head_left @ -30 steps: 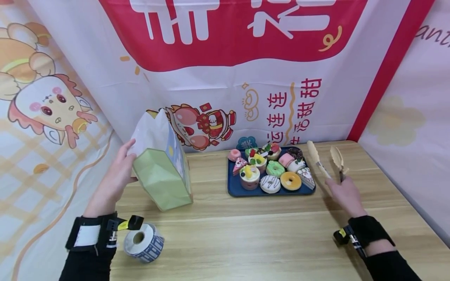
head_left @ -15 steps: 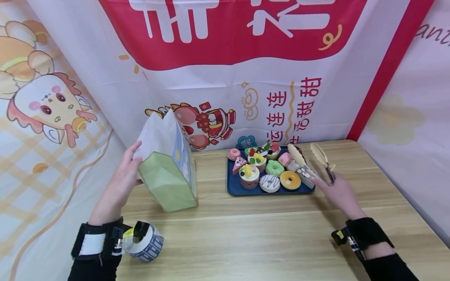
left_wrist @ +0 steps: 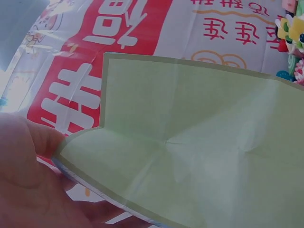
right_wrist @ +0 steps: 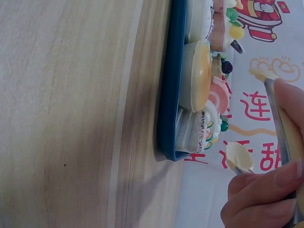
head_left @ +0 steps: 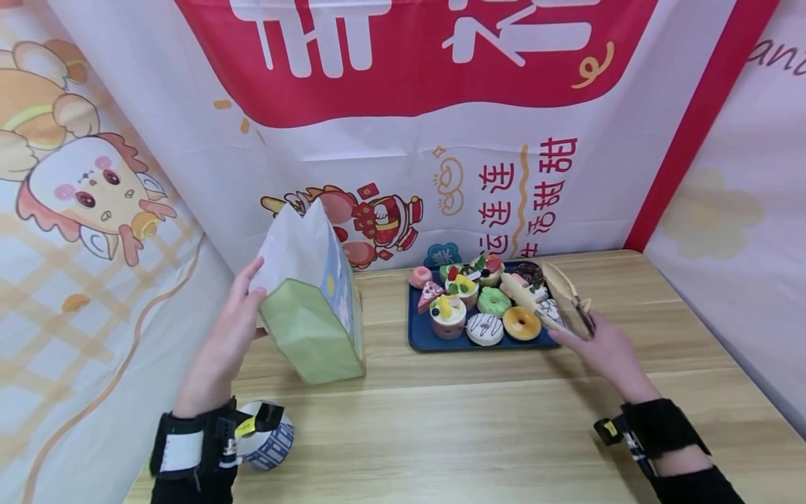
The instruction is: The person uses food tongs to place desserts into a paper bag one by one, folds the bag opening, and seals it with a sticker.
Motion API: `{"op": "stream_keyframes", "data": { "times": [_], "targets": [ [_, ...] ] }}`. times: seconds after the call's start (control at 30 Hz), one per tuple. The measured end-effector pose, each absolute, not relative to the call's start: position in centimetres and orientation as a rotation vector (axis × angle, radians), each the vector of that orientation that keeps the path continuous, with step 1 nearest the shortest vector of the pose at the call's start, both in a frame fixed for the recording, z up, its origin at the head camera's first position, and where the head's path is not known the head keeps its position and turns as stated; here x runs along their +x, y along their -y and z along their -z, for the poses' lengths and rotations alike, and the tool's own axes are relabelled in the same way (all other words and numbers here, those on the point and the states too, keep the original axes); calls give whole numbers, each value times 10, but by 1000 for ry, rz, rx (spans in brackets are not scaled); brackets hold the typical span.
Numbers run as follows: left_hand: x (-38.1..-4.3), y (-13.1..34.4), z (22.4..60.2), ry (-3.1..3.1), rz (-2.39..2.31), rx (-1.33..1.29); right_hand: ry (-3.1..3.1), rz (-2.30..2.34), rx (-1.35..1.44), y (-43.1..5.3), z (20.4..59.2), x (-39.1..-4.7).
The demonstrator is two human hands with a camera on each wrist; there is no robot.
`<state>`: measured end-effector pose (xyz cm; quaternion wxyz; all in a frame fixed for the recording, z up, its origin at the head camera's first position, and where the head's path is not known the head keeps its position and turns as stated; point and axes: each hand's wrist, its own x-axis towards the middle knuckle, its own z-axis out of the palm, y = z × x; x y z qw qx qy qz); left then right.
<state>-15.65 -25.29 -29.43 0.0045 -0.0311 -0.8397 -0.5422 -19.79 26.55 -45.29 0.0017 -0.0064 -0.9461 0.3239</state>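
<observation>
My left hand (head_left: pixel 220 343) grips the side of a paper bag (head_left: pixel 308 329) with a white inside and a pale green end. In the left wrist view, the thumb lies near the edge of the bag (left_wrist: pixel 190 109) and the fingers reach beneath. My right hand (head_left: pixel 611 353) holds tongs (head_left: pixel 571 290) with pale beige tips, spread apart above the right part of a dark blue tray (head_left: pixel 423 340). Toy-like sweets fill this tray, among them a yellow ring doughnut (head_left: pixel 522 323), a green doughnut (head_left: pixel 494 302) and a white striped doughnut (head_left: pixel 485 329). Nothing shows between the tong tips.
A blue and white roll of labels (head_left: pixel 271 448) stands at the front left, partly behind the left wrist camera. Printed cloth (head_left: pixel 390 168) hangs behind the wooden table (head_left: pixel 441 420) and along both sides.
My right hand has carried the tongs leftward, from beside the tray to over its right part. My left hand has shifted the bag slightly right and nearer.
</observation>
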Motion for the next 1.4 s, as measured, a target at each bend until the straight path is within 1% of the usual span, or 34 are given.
{"op": "stream_keyframes", "data": {
  "times": [0.2,0.53,0.9,1.2,1.4],
  "targets": [
    [-152,250,297,2619,1707,-83,3004,-988,-36,-263,452,-193],
    [-149,243,308,2453,1751,-134,3030,-902,-27,-267,456,-185],
    [-147,238,314,2228,1842,-43,3056,-847,-62,-273,451,-171],
    [-144,224,320,1977,1944,176,3031,-804,-56,-284,451,-157],
    [-144,219,324,1999,1901,150,3089,-784,-51,-292,453,-149]
  ]
}}
